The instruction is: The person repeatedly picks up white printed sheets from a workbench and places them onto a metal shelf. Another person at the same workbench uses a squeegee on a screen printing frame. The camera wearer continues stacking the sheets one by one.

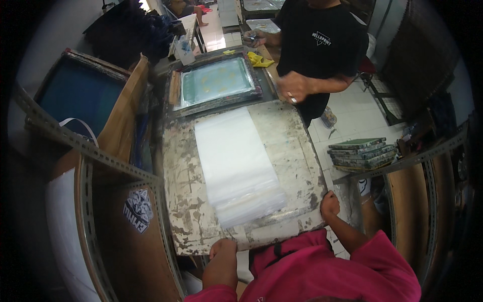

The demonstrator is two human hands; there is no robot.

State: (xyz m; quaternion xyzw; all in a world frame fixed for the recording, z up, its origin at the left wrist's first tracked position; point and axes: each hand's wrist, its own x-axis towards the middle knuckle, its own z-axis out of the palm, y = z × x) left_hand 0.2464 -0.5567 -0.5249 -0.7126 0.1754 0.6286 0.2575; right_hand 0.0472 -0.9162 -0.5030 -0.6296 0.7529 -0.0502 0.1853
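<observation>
Lettering around the table (298,138)
Beyond the table: white lettering (322,39) with a triangle outline on the co-worker's black shirt (302,56). Left of the table: block letters (135,217) on an animal-head sticker (139,210) on a brown panel (132,257).

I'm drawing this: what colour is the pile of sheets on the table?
The sheets are white; head view shows it.

The sheets (234,146) look like smooth plastic; the table (297,151) is rough, the pink shirt (322,277) matt cloth, the rack (88,211) metal.
</observation>
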